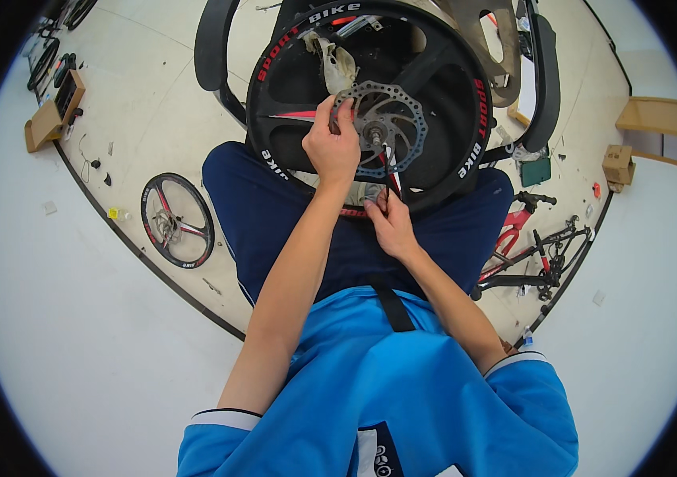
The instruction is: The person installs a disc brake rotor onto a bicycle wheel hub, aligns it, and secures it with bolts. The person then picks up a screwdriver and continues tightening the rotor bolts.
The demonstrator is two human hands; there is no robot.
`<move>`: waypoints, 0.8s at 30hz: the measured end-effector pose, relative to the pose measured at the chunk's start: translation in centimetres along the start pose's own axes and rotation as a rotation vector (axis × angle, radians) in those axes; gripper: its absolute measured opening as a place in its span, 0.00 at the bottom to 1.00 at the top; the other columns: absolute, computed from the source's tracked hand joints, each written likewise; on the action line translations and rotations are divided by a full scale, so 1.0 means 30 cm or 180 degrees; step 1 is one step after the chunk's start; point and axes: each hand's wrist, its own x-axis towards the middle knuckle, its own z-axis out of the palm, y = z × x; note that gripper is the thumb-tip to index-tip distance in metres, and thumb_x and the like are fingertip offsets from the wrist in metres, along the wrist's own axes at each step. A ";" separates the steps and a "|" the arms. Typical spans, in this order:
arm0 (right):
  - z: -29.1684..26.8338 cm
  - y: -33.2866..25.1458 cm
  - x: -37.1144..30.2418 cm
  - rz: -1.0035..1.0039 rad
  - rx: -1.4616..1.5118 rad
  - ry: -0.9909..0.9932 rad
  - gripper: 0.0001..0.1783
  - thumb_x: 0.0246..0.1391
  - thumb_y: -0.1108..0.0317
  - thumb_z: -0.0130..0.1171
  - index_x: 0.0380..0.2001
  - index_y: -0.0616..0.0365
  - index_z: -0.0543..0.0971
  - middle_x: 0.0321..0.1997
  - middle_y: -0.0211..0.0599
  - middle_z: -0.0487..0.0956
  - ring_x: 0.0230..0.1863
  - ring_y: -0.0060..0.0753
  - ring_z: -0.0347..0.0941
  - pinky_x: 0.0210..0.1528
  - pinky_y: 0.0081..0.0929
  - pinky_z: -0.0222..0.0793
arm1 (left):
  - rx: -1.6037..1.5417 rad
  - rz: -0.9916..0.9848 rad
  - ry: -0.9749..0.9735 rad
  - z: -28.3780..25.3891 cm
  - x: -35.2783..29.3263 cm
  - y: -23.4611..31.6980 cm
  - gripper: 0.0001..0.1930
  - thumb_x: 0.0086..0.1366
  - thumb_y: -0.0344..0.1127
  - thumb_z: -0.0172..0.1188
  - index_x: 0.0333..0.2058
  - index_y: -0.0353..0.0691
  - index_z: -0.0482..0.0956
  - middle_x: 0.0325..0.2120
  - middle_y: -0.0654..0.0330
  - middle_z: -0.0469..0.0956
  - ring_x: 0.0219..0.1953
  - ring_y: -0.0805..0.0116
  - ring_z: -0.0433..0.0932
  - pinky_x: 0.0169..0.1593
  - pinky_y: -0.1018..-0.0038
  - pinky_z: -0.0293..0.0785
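A black bicycle wheel (263,103) with broad spokes lies flat before me, over a black chair and close to my lap. On its hub sits a round, perforated metal brake disc (410,119). The fingers of my left hand (333,147) are closed at the disc's left edge. My right hand (394,226), below the disc, grips a thin dark tool (387,171) that points up toward the hub; its exact kind is hard to tell. A crumpled, clear plastic bag (337,65) lies on the wheel above my left hand.
Black armrests (543,87) flank the wheel. Another wheel (178,220) lies on the floor at left, and a red and black bike frame (525,246) at right. Cardboard boxes (618,165) stand at the right; an open carton (44,125) is at far left.
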 end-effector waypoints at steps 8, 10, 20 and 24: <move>0.124 0.032 0.001 0.0045 0.0314 0.0155 0.12 0.59 0.71 0.58 0.30 0.62 0.64 0.24 0.41 0.66 0.27 0.36 0.63 0.34 0.34 0.65 | 0.0098 0.0077 0.0127 0.006 -0.011 -0.018 0.11 0.66 0.36 0.65 0.40 0.34 0.81 0.15 0.57 0.76 0.16 0.66 0.74 0.23 0.72 0.69; 0.099 0.030 0.010 0.0196 0.0301 -0.0041 0.14 0.61 0.68 0.57 0.28 0.63 0.66 0.23 0.41 0.67 0.27 0.36 0.64 0.33 0.35 0.65 | 0.0017 0.0095 0.0111 0.004 -0.010 -0.021 0.13 0.67 0.37 0.64 0.41 0.31 0.81 0.14 0.59 0.73 0.17 0.75 0.71 0.24 0.75 0.66; -0.036 -0.044 -0.013 0.0447 0.0378 -0.0009 0.32 0.73 0.49 0.42 0.19 0.63 0.69 0.15 0.35 0.68 0.19 0.30 0.63 0.26 0.34 0.61 | 0.0113 0.0017 -0.0265 -0.022 0.014 0.001 0.12 0.68 0.39 0.62 0.42 0.36 0.81 0.17 0.55 0.77 0.19 0.65 0.77 0.27 0.71 0.71; -0.057 -0.090 -0.011 0.0872 0.1169 -0.0317 0.32 0.73 0.50 0.42 0.19 0.64 0.69 0.14 0.36 0.66 0.18 0.28 0.64 0.26 0.33 0.60 | -0.0049 -0.0082 -0.0188 -0.038 0.012 0.007 0.12 0.71 0.40 0.57 0.45 0.37 0.80 0.21 0.54 0.80 0.22 0.62 0.80 0.29 0.69 0.73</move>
